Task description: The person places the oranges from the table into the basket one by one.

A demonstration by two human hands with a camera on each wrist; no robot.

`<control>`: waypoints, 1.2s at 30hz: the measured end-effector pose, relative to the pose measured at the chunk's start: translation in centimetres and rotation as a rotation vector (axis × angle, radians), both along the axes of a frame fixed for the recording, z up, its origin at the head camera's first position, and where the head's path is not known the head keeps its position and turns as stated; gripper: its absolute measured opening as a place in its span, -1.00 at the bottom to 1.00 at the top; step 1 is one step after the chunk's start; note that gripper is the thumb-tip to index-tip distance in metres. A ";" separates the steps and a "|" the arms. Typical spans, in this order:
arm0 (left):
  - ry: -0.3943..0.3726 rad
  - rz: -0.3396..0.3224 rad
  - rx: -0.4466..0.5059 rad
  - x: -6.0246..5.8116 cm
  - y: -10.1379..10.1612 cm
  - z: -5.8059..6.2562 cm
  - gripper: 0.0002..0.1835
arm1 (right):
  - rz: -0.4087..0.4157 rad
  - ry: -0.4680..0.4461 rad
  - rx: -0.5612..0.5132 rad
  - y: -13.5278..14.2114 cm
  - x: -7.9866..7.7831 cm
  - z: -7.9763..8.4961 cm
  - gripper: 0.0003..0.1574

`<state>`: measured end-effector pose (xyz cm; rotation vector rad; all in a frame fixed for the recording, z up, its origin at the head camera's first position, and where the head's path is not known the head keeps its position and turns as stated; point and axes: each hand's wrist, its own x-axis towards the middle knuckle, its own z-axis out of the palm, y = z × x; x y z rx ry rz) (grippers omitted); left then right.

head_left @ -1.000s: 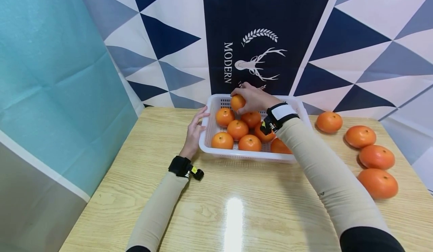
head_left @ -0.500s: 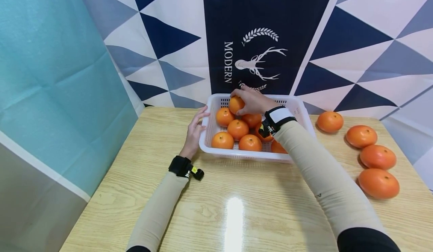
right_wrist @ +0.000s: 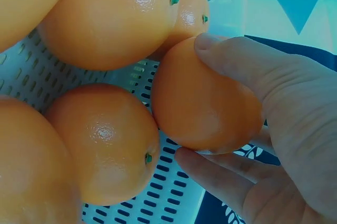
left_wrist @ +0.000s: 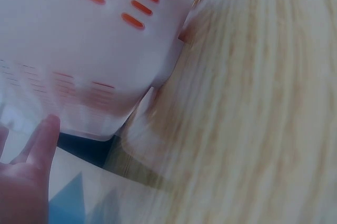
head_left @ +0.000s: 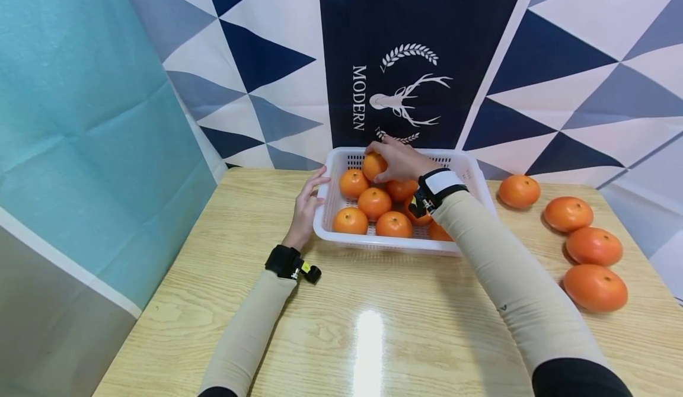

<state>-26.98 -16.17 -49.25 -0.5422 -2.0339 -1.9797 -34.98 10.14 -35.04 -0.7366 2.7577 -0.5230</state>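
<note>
In the head view, my right hand [head_left: 401,159] grips an orange [head_left: 374,166] at the back left corner of a white plastic basket [head_left: 368,242]. The right wrist view shows the thumb on one side of this orange and fingers on the other, with another orange [right_wrist: 105,145] close against it. Several more oranges lie in the basket, some partly hidden by my right forearm. My left hand [head_left: 305,207] touches the basket's left side with fairly straight fingers. The left wrist view shows one finger [left_wrist: 45,140] against the slotted basket wall [left_wrist: 89,40].
Several oranges stand on the wooden table right of the basket, one at the back [head_left: 519,191] and one nearest the front [head_left: 595,288]. A patterned cloth [head_left: 277,59] hangs directly behind the basket. A light blue cloth [head_left: 91,118] borders the table's left.
My right hand has lowered slightly with the orange into the basket corner. The orange under that hand has shifted a little to the right. The left hand stays on the basket's side.
</note>
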 end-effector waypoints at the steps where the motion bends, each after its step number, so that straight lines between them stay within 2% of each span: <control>1: 0.007 -0.006 0.004 -0.5 -0.1 -0.6 -0.40 | -0.002 0.000 -0.002 0.0 0.0 0.0 -0.19; 7: 0.019 -0.002 0.012 -0.5 0.0 -0.3 -0.44 | -0.011 0.000 -0.011 0.2 0.1 0.3 -0.18; 8: 0.004 0.006 0.006 0.2 0.2 0.6 -0.43 | -0.011 0.000 -0.010 0.2 0.1 0.3 -0.18; 11: -0.007 -0.003 0.010 0.1 0.3 0.8 -0.42 | -0.008 -0.004 -0.007 0.2 0.2 0.5 -0.16; 19: 0.036 -0.010 0.009 -1.3 -0.4 -1.3 -0.44 | 0.002 -0.015 0.012 0.3 0.4 1.0 -0.13; 21: 0.020 -0.013 0.010 -1.2 -0.4 -1.3 -0.44 | -0.003 -0.020 0.017 0.3 0.4 1.2 -0.13; 22: 0.027 -0.013 0.007 -1.5 -0.5 -1.7 -0.44 | -0.005 -0.022 0.021 0.2 0.4 1.4 -0.13; 27: 0.029 -0.021 0.013 -1.1 -0.5 -1.3 -0.44 | 0.007 -0.011 0.031 0.2 0.7 2.4 -0.14; 28: 0.040 -0.033 0.025 -1.4 -0.5 -1.8 -0.44 | 0.012 -0.004 0.032 0.2 0.8 2.6 -0.15; 34: 0.016 -0.014 0.014 -0.8 -0.3 -1.1 -0.43 | 0.045 0.028 0.041 0.5 1.2 3.2 -0.19; 36: -0.012 0.000 0.007 0.1 0.0 0.1 -0.42 | 0.054 0.032 0.049 0.6 1.3 3.3 -0.20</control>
